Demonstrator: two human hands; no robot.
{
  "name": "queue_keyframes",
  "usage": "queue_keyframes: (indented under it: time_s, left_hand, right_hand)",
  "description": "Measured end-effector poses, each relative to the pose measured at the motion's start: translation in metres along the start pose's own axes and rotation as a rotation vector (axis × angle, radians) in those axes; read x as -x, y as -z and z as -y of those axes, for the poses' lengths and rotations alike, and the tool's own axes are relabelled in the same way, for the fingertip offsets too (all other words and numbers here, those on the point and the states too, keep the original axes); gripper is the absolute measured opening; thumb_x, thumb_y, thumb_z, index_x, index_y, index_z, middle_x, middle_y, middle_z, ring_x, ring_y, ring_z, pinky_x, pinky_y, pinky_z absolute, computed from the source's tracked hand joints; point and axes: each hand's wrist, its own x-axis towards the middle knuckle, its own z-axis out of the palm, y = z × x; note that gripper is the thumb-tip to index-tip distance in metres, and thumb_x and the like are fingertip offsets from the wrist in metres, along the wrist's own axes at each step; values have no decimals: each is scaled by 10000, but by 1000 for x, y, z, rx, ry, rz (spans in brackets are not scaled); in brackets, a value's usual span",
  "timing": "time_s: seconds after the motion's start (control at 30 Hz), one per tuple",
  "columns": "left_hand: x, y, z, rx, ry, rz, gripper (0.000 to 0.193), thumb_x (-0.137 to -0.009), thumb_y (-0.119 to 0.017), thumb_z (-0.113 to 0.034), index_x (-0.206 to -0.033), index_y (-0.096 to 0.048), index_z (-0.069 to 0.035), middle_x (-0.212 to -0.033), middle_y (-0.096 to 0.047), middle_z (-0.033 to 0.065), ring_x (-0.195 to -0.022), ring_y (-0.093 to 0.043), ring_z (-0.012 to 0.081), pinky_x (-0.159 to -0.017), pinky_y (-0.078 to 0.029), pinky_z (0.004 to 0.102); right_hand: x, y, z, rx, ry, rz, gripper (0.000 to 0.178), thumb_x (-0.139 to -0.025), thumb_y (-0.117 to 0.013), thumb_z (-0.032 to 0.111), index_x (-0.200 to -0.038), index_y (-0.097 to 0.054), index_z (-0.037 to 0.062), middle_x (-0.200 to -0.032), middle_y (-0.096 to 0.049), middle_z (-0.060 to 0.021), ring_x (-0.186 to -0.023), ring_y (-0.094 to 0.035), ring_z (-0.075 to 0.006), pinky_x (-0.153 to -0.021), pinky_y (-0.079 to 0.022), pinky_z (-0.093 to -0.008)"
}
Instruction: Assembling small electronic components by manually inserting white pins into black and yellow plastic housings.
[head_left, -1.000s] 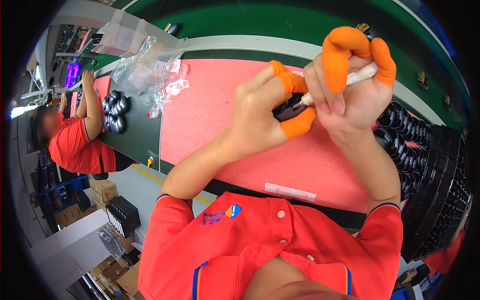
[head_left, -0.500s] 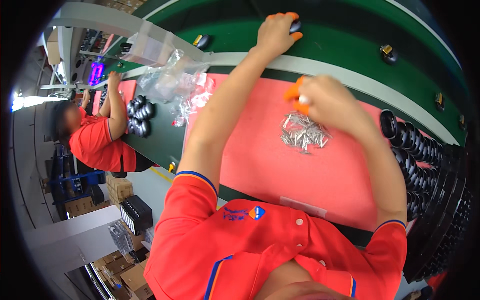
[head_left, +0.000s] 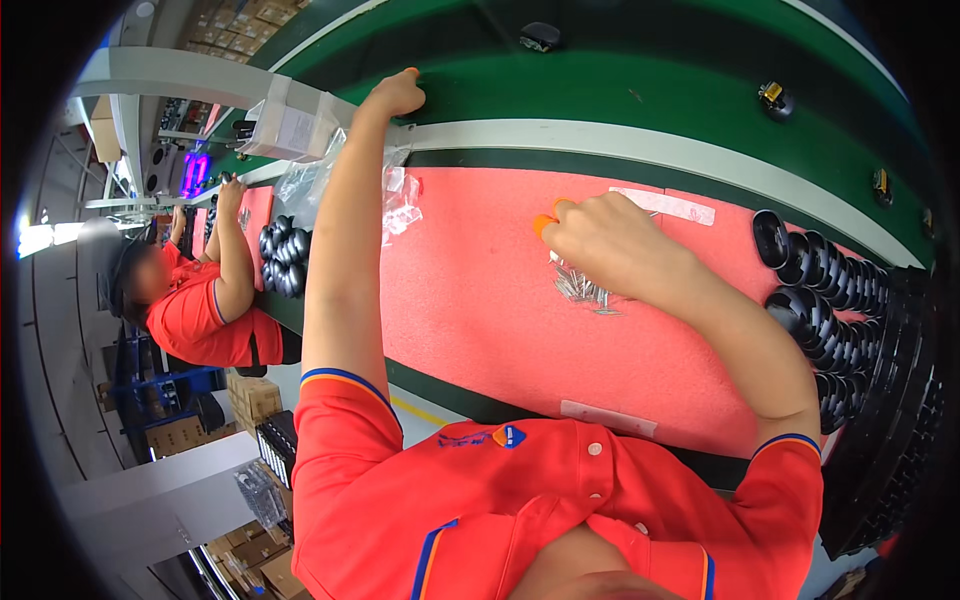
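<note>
While our left hand (head_left: 398,94) stretches far out to the green conveyor belt (head_left: 640,85), fingers curled at its near edge and nothing visibly pinched, our right hand (head_left: 600,240) has come down to the desk.

- Right hand: fingers bunched, orange finger cots (head_left: 545,222) showing, resting over the heap of small metal pins (head_left: 585,290); we cannot tell whether a pin is gripped.
- Change: a second ago both hands were joined on a dark part with a white tool; now they are apart and that part is out of them, so we judge one piece done and another starting.
- Pink mat (head_left: 480,300): carries the pins.
- Black round parts (head_left: 820,300): rowed at right.
- Clear plastic bags (head_left: 310,175): left, beside the arm.
- Co-worker in a red shirt (head_left: 195,315): far left.
</note>
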Motion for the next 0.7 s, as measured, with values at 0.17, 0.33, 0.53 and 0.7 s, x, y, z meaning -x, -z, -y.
queue_keyframes:
  time_s: [0.17,0.33,0.53,0.7]
  left_hand:
    - [51,21,-52,92,-122,-166,560,-748,-766,-288,-1273,-628,-151,-1180,-660,171,-1088,-642,315,-955,-505,409]
    - [133,12,-104,844,-348,-265,532,-767,-835,-127,-1238,-602,-42,-1035,-617,98,-767,-669,150,-595,-583,252]
    - [229,-40,-132,1011,-599,-441,509,-702,-878,-120,-1121,-607,-18,-1039,-652,58,-908,-648,159,-713,-576,284]
    - [255,-59,-148,1009,-623,-616,526,-672,-881,-88,-1117,-608,-23,-1038,-649,96,-900,-662,208,-731,-579,313]
  right_hand:
    - [11,4,-15,-7,-11,-35,75,-751,-632,29,-821,-624,5,-796,-635,-168,-742,-677,-318,-631,-535,-422]
    - [14,2,-11,-2,-22,-44,70,-755,-628,31,-823,-628,10,-775,-633,-158,-756,-674,-327,-645,-528,-433]
    - [11,21,-34,-297,-131,-14,221,-722,-631,-15,-935,-674,25,-869,-688,-164,-734,-661,-305,-668,-514,-380]
    - [11,37,-46,-892,-260,-132,214,-766,-655,-22,-976,-688,-1,-867,-682,-74,-757,-649,-145,-714,-500,-281]
